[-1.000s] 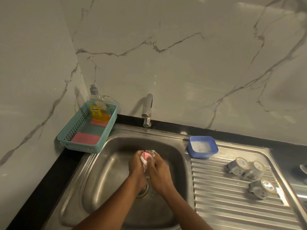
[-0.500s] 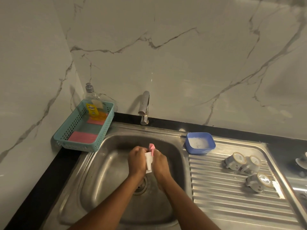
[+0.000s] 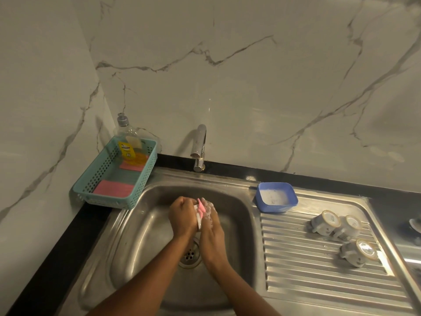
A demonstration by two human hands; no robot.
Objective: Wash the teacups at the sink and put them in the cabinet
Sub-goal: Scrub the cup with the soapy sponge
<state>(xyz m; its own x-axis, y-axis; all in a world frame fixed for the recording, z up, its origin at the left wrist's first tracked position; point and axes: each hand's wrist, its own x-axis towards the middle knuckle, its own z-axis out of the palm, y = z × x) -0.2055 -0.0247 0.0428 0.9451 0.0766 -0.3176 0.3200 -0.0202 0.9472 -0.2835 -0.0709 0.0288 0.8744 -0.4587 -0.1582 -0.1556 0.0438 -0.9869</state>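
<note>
Where the black tabletop [image 3: 57, 258] meets the marble wall at the far left, a teal basket [image 3: 107, 201] holds a clear soap bottle [image 3: 128, 144] standing at its back end and two flat pink pads [image 3: 114, 190] lying on its floor. Just right of the basket, a chrome faucet [image 3: 200, 144] rises behind the steel sink [image 3: 141, 236].

Over the middle of the basin, both hands meet above the drain [image 3: 190, 255]. The left hand [image 3: 182, 216] has its fingers [image 3: 185, 202] curled tight around a white teacup [image 3: 198, 218], of which only a narrow strip shows between the two hands. The right hand [image 3: 213, 231] presses in from the other side, its foam-covered fingers [image 3: 208, 210] bent around a pink sponge [image 3: 201, 207] held against the cup. How much of the cup each hand covers cannot be told.

Right of the basin, a blue bowl [image 3: 273, 207] with sudsy liquid sits at the back corner of the ribbed drainboard [image 3: 307, 270]. Farther right on the ridges, three cups rest with their bases turned up toward the camera: a rear-left teacup [image 3: 325, 221] touching a rear-right teacup [image 3: 348, 226], and a front teacup [image 3: 357, 252] just beside them, nearer the person.
</note>
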